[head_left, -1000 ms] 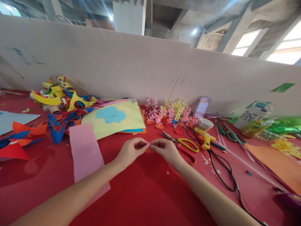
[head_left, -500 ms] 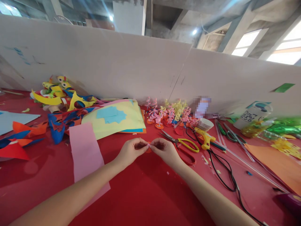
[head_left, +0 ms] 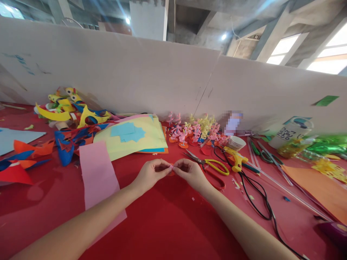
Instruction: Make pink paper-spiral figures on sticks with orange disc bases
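Pink paper bit (head_left: 171,167) at dial's centre, pinched between fingertips of left hand (head_left: 151,173) and right hand (head_left: 192,174), orange bit (head_left: 171,174) showing beneath; looks unfinished. Curly paper pieces (head_left: 196,133) at one o'clock, seemingly done. Pink sheet (head_left: 100,173), nine o'clock.

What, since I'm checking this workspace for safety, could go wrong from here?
The tiny pink piece pinched between the left hand and right hand could slip or crease. The scissors lie just beyond the right hand, so it might brush the blades. The black cord loops near the right forearm and could snag.
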Demonstrator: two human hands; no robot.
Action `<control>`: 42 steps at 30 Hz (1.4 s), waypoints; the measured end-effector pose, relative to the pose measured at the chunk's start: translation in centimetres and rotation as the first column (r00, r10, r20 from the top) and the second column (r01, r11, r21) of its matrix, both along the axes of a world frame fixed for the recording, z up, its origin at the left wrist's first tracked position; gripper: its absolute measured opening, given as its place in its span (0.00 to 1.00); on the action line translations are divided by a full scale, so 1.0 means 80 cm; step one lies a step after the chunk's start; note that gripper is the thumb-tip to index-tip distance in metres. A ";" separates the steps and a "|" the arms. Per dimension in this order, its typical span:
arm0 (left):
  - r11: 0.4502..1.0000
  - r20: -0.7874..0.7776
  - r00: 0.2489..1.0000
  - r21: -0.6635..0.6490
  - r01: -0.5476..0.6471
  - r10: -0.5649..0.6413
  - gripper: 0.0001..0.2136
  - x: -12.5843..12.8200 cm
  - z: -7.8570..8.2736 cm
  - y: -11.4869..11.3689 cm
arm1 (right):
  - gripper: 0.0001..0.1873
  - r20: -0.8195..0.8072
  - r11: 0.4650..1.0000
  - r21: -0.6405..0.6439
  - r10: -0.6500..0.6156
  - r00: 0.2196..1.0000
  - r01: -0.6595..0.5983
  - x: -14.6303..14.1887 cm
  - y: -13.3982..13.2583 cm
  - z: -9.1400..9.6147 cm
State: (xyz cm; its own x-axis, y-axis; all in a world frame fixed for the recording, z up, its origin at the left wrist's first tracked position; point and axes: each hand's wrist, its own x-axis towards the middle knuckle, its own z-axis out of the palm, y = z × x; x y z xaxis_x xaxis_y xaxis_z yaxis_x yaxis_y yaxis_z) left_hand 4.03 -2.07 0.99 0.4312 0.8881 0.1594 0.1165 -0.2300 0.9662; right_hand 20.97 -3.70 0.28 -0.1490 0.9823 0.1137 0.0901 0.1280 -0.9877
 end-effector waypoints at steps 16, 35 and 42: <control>0.969 -0.067 0.993 0.232 -0.079 0.097 0.03 0.002 0.006 -0.002 | 0.16 -0.135 0.999 -0.033 0.028 0.990 -0.033 0.000 0.001 0.002; 0.877 -0.153 0.980 0.478 -0.039 0.126 0.05 -0.001 0.007 -0.009 | 0.15 -0.309 0.974 -0.206 0.024 0.951 -0.091 0.001 0.001 0.001; 0.986 -0.031 0.998 0.163 -0.043 0.049 0.05 0.004 0.004 -0.006 | 0.14 -0.306 0.982 -0.181 0.001 0.952 -0.059 0.002 0.006 -0.002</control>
State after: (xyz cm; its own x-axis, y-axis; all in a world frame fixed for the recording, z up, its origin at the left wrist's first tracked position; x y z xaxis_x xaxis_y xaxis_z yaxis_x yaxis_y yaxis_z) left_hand 4.32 -2.52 1.32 0.3984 0.8705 0.2889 0.1629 -0.3771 0.9117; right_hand 21.14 -3.20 0.11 -0.1660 0.9858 -0.0263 -0.2184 -0.0627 -0.9738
